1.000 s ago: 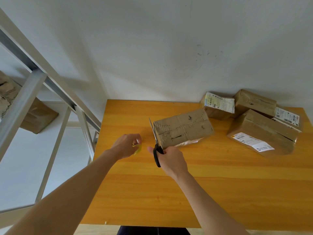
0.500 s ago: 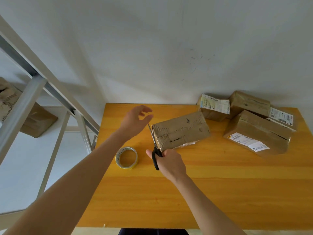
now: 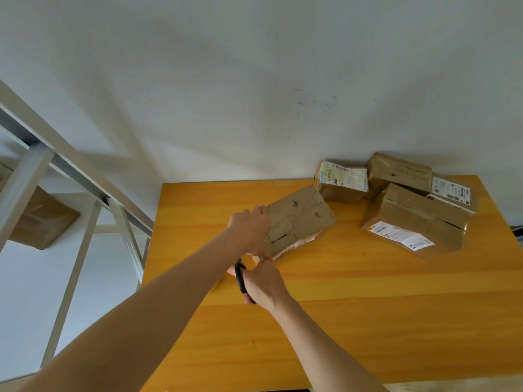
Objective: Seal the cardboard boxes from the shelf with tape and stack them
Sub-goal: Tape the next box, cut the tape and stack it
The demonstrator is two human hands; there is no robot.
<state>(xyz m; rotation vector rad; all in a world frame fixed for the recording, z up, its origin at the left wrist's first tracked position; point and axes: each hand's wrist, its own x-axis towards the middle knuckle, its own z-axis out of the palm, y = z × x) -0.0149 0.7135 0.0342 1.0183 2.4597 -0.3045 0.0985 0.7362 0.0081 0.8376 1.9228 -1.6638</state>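
My left hand lies flat against the near end of the creased, dented cardboard box, which sits mid-way across the glossy orange table. My right hand grips the black-handled scissors just beside it. The blades are hidden behind my left hand, so a blind snip could nick a finger or the soft cardboard, and a hard push may skid the box on that slick top
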